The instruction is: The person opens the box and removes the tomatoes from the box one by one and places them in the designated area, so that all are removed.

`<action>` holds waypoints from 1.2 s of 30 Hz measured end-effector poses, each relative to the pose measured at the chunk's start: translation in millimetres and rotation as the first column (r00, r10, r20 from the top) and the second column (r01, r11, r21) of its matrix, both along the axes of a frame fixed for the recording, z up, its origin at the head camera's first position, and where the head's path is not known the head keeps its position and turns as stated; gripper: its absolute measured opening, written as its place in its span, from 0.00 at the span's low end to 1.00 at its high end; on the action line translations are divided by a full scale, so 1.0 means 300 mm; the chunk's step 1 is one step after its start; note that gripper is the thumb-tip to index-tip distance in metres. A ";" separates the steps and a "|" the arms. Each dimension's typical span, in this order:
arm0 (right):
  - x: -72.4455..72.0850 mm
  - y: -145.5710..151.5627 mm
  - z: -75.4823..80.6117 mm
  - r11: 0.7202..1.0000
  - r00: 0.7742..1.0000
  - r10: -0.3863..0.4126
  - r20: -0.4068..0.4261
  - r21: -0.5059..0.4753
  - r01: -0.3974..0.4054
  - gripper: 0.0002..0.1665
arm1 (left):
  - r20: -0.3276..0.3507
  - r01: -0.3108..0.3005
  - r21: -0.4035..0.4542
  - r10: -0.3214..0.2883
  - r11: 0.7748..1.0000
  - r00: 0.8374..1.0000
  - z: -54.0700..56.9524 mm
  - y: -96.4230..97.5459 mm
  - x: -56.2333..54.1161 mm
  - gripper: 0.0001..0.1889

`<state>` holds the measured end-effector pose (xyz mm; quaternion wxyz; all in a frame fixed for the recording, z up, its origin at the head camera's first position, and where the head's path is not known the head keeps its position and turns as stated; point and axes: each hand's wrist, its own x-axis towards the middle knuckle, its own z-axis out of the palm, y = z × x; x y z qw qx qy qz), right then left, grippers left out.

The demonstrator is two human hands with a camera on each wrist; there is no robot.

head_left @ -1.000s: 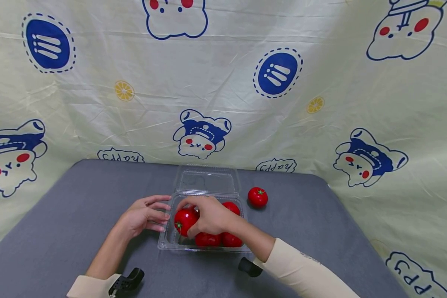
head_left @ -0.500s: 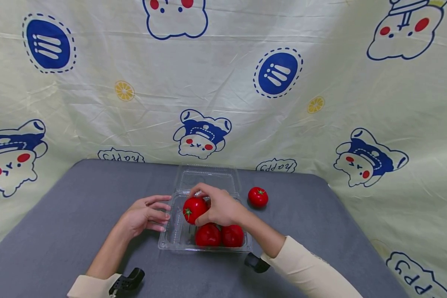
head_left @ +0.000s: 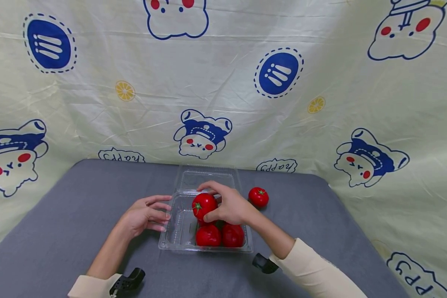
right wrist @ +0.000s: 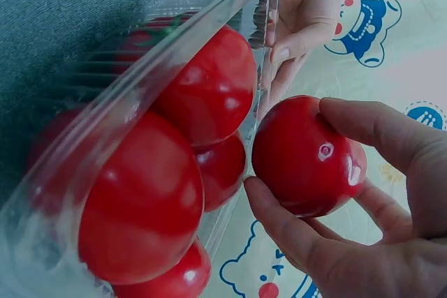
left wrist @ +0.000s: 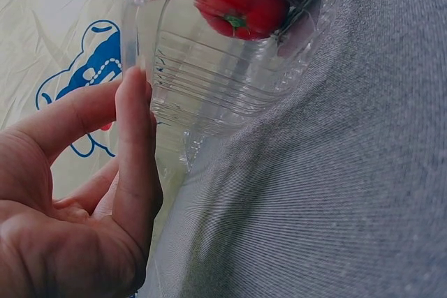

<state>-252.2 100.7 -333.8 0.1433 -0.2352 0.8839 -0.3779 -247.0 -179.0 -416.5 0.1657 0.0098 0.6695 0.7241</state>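
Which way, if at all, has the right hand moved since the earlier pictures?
Yes: in the head view, the right hand has shifted rightward and slightly up the picture, nearer the stationary lone tomato.

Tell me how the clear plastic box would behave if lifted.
The clear plastic box would probably flex, since its see-through walls look thin. It may dip toward the person's right, where its tomatoes are bunched. The open lid, lying back behind it, might swing.
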 end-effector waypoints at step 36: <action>-0.016 0.163 -0.024 0.984 0.982 -0.176 -0.068 -0.007 0.176 0.35 | -0.011 0.008 0.009 -0.008 1.000 1.000 -0.007 0.001 -0.001 0.37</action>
